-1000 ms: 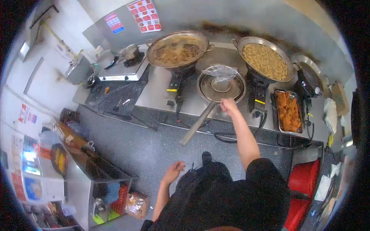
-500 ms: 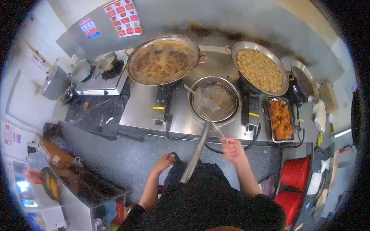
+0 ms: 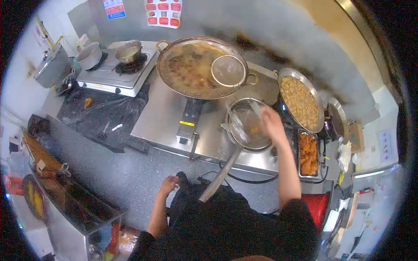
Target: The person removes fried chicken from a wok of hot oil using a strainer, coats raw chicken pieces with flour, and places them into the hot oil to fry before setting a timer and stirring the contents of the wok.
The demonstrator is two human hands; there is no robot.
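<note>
My right hand [image 3: 271, 124] is closed around the handle end of a round wire skimmer [image 3: 228, 70]. The skimmer's mesh is over the right side of a large wok [image 3: 187, 65] of bubbling brown oil. Below that hand, a big strainer with a long metal handle [image 3: 220, 176] rests over a round pot [image 3: 270, 145]. Something clear and crumpled, like plastic film [image 3: 236, 124], shows at the strainer's left side. My left hand [image 3: 169, 185] hangs low by my dark clothing, fingers loosely curled and apart, with nothing visible in it.
A second wok [image 3: 300, 102] full of pale fried pieces stands at right, with a metal tray of orange-brown fried food [image 3: 308, 154] before it. A white gas stove [image 3: 109, 78] holds small pots at left. Control boxes [image 3: 188, 122] and cables line the steel counter.
My right hand has moved up and forward, carrying the skimmer from the strainer to the left wok. My view has shifted; my left hand stays low by my clothing.
</note>
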